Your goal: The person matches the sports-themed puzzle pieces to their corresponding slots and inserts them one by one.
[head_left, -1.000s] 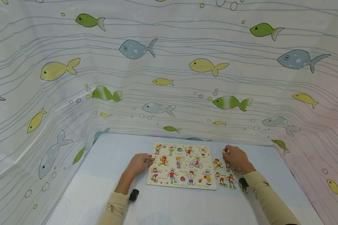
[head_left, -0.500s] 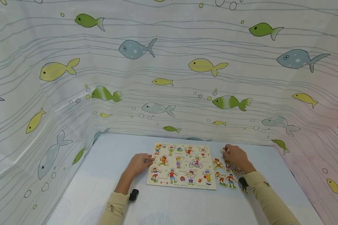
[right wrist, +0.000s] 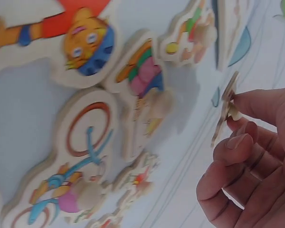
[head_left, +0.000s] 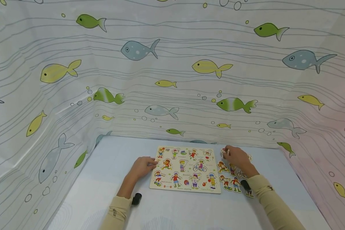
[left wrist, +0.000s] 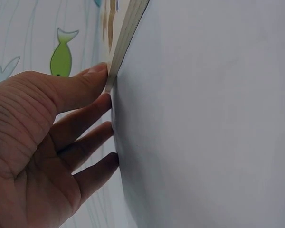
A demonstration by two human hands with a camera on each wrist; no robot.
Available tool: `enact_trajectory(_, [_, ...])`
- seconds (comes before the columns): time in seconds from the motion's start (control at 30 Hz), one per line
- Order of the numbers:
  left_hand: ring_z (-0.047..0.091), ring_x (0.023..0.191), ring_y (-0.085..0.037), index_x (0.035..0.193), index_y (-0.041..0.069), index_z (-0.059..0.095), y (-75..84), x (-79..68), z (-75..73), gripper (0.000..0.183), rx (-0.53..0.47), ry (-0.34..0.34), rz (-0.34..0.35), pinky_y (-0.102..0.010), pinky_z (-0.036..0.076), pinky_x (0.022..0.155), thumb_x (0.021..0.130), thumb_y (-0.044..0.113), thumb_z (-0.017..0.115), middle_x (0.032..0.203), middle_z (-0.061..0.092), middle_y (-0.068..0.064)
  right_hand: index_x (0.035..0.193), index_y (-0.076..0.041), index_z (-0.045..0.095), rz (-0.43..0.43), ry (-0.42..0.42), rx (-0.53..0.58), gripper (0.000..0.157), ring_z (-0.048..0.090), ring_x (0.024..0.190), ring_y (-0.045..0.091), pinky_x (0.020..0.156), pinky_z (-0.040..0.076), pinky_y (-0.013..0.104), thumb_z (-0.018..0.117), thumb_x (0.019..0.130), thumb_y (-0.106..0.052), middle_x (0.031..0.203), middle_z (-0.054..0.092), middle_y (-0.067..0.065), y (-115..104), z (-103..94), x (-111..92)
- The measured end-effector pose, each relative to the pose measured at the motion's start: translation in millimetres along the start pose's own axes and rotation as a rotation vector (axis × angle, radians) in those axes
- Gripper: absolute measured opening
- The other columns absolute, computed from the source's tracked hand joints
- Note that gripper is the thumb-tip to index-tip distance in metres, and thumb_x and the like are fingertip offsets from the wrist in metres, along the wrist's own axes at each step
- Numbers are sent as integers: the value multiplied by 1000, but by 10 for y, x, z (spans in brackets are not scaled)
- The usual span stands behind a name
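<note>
In the head view, a wooden peg puzzle board (head_left: 187,171) with printed sports figures lies flat on the table. My left hand (head_left: 144,166) rests at its left side; in the left wrist view the thumb (left wrist: 92,85) touches the board's edge (left wrist: 126,35), the other fingers spread loosely beside it. My right hand (head_left: 239,158) is right of the board's far corner, pinching a small wooden puzzle piece (right wrist: 223,111) by its knob between thumb and fingers. Seen edge-on there, the piece's picture is hidden. Below that hand lie several loose figure pieces, including a cyclist piece (right wrist: 71,171).
More loose pieces, such as a runner (head_left: 222,166) and a roller-skater (head_left: 236,185), lie close along the board's right side. Some are partly covered by the right hand and arm. A fish-patterned sheet (head_left: 172,73) rises behind and beside the pale table (head_left: 161,210).
The right hand has shifted left, towards the board, with the puzzle piece between its fingers. The left hand and the board stay where they were.
</note>
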State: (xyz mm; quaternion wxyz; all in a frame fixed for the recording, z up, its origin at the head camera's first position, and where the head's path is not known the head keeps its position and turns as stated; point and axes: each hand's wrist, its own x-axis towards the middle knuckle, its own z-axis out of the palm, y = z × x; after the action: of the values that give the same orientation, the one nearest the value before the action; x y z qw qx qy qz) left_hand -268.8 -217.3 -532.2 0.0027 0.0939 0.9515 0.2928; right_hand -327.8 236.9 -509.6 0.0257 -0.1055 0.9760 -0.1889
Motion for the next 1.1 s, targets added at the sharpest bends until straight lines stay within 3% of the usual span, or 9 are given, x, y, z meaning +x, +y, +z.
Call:
enact_trajectory(0.33, [58,121,-33,106,11,77,-26,-10,15,19,18,17,30,-54,40,106,88,15,74,122,68,-8,109,-6,64,-39,38,13,23,49,54,15,44,40,30,61,98,-26,74,60,-2,-169,-43,-2])
enact_trajectory(0.57, [58,122,-31,106,12,77,-32,1,15,19,16,5,16,-52,39,107,88,16,75,122,69,-6,107,-10,64,-93,68,40,18,43,47,15,41,34,29,61,98,-27,63,54,-4,-302,-23,-41])
enact_trajectory(1.1, [57,123,-31,107,14,77,-25,1,16,19,7,-5,-7,-52,39,108,88,17,74,123,68,-5,105,-11,64,-171,74,54,16,43,47,15,40,34,29,61,99,-25,62,51,-5,-615,30,-41])
